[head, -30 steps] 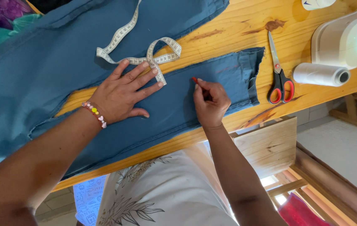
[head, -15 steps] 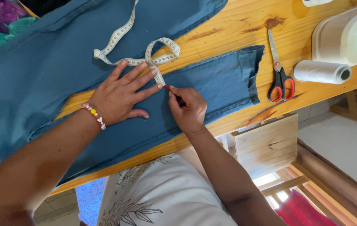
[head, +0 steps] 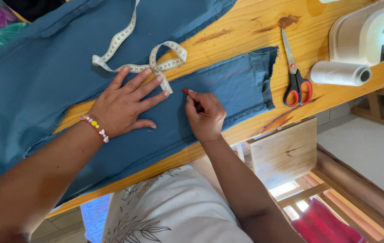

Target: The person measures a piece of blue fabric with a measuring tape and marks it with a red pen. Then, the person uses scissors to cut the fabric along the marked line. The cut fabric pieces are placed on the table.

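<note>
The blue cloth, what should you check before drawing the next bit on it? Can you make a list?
1. Blue cloth lies flat under the hands: ok.
2. Left hand presses it down, fingers spread: ok.
3. Right hand pinches the red marker, tip on the cloth: ok.
4. Measuring tape straight along the line: not ok, it is looped.
5. Scissors closed, off the cloth: ok.
6. A drawn line showing: cannot tell.
</note>
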